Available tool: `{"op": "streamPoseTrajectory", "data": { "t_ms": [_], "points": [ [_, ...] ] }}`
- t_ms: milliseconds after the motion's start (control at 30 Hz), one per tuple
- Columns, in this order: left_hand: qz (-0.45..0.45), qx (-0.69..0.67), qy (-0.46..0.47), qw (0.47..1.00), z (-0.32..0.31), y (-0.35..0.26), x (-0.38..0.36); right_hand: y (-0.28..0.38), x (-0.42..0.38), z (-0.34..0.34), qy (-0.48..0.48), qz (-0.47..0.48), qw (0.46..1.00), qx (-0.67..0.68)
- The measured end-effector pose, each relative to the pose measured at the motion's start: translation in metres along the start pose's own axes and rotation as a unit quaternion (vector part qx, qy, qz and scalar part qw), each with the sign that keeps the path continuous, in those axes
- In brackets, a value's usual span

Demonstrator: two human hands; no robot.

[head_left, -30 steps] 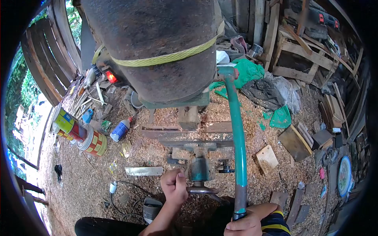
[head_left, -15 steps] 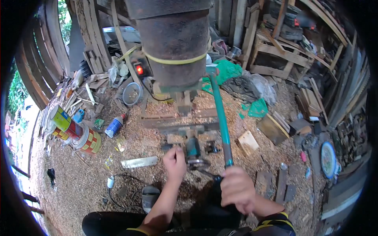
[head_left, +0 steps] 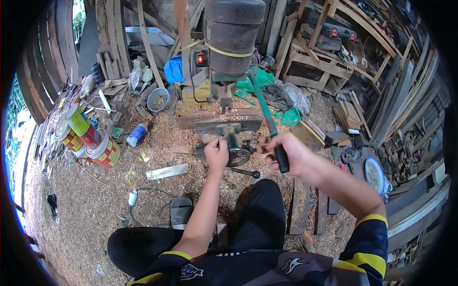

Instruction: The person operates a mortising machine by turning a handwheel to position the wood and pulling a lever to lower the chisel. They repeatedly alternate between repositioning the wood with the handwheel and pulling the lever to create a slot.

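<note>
My right hand (head_left: pixel 291 150) curls loosely round the long green lever (head_left: pixel 262 102) of an upright machine. The lever's black grip end sticks out below the palm, and fingertips show on its left side. My left hand (head_left: pixel 217 155) is closed in a fist by the left edge of a metal handwheel (head_left: pixel 240 157); what it holds, if anything, is hidden. Below the wheel a crank handle ends in a black ball knob (head_left: pixel 256 174). Beyond the wheel, a wooden piece (head_left: pixel 229 126) lies across the machine's bed. Above hangs the dark motor housing (head_left: pixel 234 35) with a yellow band.
A lit red switch (head_left: pixel 200 59) is on the machine's left side. Stacked paint cans (head_left: pixel 102 150), a blue bottle (head_left: pixel 138 135) and a pale wood strip (head_left: pixel 167 172) are on the left. Boards (head_left: pixel 299 207) lie to the right on chip-covered ground. My knee (head_left: pixel 262 200) is close below the crank.
My view has drawn back and the motor appears smaller. The lever's grip end now appears higher, with my right hand's hold looser. My left hand stays beside the handwheel.
</note>
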State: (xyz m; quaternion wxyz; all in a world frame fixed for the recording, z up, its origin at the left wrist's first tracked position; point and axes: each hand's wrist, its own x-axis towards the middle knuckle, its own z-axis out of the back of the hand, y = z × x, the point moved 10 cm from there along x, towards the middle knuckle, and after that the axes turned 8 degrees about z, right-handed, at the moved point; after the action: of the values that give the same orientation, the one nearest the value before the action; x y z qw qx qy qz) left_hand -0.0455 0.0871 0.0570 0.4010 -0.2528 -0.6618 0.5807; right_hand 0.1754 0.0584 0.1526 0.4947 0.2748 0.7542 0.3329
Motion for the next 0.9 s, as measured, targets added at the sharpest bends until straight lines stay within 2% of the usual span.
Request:
{"op": "streamPoseTrajectory", "data": {
  "t_ms": [100, 133, 167, 233, 267, 367, 533, 667, 733, 767, 833, 867, 900],
  "points": [
    [0.017, -0.031, 0.013, 0.999, -0.005, 0.01, 0.004, 0.02, -0.01, -0.006, -0.007, 0.024, 0.999, -0.02],
    [0.018, -0.032, 0.013, 0.999, -0.004, 0.008, 0.004, 0.023, -0.008, -0.005, -0.036, 0.055, 0.994, -0.083],
    [0.021, -0.03, 0.013, 0.999, -0.004, 0.007, 0.004, 0.022, -0.007, -0.005, -0.037, 0.053, 0.994, -0.084],
    [0.027, -0.027, 0.013, 0.999, -0.003, 0.005, 0.003, 0.028, -0.005, 0.002, -0.085, 0.074, 0.975, -0.191],
    [0.024, -0.031, 0.004, 0.999, -0.003, 0.001, 0.002, 0.026, -0.005, 0.0, -0.086, 0.071, 0.975, -0.192],
    [0.035, -0.035, 0.014, 0.999, -0.008, -0.001, -0.003, 0.015, -0.003, 0.003, -0.167, 0.177, 0.921, -0.304],
    [0.019, -0.038, 0.015, 0.999, -0.005, -0.012, 0.001, -0.003, 0.014, 0.009, -0.182, 0.187, 0.935, -0.24],
    [0.025, -0.023, 0.035, 0.999, -0.007, -0.007, 0.003, -0.008, 0.016, 0.015, -0.206, 0.163, 0.93, -0.256],
    [0.028, -0.036, 0.034, 0.998, -0.009, -0.007, 0.005, -0.007, 0.034, 0.03, -0.201, 0.257, 0.903, -0.28],
    [0.029, -0.038, 0.034, 0.998, -0.009, -0.006, 0.006, -0.013, 0.04, 0.033, -0.202, 0.257, 0.902, -0.281],
    [0.035, -0.037, 0.031, 0.998, -0.009, -0.005, 0.005, -0.01, 0.041, 0.034, -0.23, 0.326, 0.856, -0.33],
    [0.037, -0.039, 0.032, 0.998, -0.009, -0.005, 0.004, -0.017, 0.048, 0.036, -0.231, 0.324, 0.856, -0.331],
    [0.036, -0.032, 0.025, 0.999, -0.007, -0.006, 0.003, -0.016, 0.048, 0.035, -0.25, 0.357, 0.82, -0.371]
  ]
}}
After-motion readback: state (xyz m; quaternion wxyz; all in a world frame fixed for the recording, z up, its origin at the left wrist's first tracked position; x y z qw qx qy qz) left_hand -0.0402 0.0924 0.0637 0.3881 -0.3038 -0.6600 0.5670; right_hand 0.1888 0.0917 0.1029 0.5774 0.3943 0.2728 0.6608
